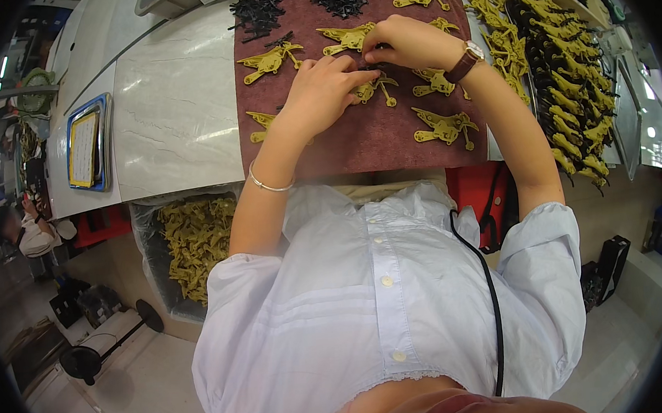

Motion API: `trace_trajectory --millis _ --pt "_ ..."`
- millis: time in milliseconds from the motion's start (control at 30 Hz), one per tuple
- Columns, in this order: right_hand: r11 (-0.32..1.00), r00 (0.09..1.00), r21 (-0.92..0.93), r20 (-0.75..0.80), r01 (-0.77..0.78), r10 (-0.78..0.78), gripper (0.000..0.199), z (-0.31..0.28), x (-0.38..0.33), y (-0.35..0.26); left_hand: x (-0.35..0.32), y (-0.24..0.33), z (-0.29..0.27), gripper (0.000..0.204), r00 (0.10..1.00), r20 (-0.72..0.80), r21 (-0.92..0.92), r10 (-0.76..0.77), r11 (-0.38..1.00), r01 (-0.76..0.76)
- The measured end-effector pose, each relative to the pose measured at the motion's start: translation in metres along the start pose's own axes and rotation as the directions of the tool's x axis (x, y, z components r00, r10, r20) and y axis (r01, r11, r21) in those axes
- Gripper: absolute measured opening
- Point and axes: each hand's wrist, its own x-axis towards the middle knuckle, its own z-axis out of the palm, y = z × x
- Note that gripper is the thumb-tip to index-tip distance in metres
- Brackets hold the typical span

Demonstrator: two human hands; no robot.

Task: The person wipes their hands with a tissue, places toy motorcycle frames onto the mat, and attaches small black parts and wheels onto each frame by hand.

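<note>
On a dark red cloth (357, 147) lie several yellow, flat, bird-shaped parts, such as one at the lower right (446, 125) and one at the upper left (271, 61). My left hand (319, 96) is closed, its thumb and fingertips on a yellow part (376, 90) near the cloth's middle. Just above that part, the fingers of my right hand (412, 43) are bent in a pinch; whatever is between them is hidden. Small black pieces lie in two piles, a left pile (258, 10) and a right pile (340, 1), at the cloth's far edge.
Right of the cloth lie loose yellow parts (499, 33) and rows of yellow parts with black pieces (568, 82). A blue-framed card (88, 143) lies on the left of the table. Below the table edge stands a lined bin of yellow parts (199, 242). A black cord (493, 302) hangs down my shirt.
</note>
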Motion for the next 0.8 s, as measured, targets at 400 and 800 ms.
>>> trace_trajectory --millis 400,800 --pt "0.521 0.969 0.848 -0.041 -0.095 0.243 0.044 -0.01 -0.014 -0.029 0.022 0.01 -0.023 0.03 0.885 -0.218 -0.718 -0.411 0.682 0.14" --pt "0.722 0.971 0.692 -0.185 0.021 0.15 0.018 -0.002 -0.007 0.011 0.049 -0.012 -0.013 0.019 0.882 -0.285 -0.559 -0.376 0.813 0.166"
